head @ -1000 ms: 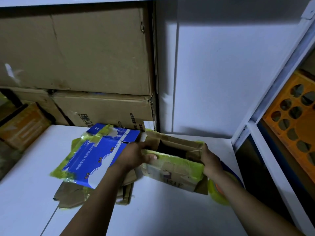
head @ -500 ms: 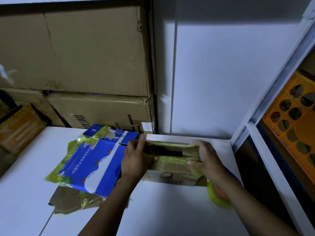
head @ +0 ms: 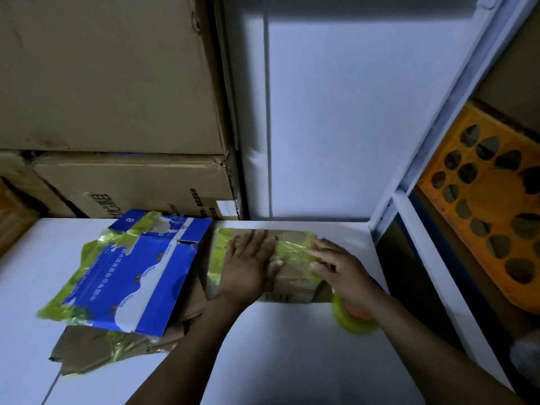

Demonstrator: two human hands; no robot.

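Observation:
A small brown cardboard box [head: 295, 285] with yellow-green tape across its top lies flattened on the white shelf [head: 286, 352], near the back wall. My left hand [head: 248, 264] presses flat on its left half with straight fingers. My right hand [head: 336, 264] rests on its right half, fingers stretched over the tape. A roll of yellow-green tape [head: 353, 317] sits on the shelf under my right wrist, partly hidden.
A flattened blue-and-white carton [head: 131, 276] with tape scraps lies left of the box, on flat brown cardboard [head: 96, 346]. Large cardboard boxes [head: 117, 83] are stacked at the back left. A white shelf post [head: 432, 141] and an orange perforated crate [head: 491, 200] stand at the right.
The small box, open and raised a second ago, has been folded down flat. Both hands went from gripping its edges to pressing on its top.

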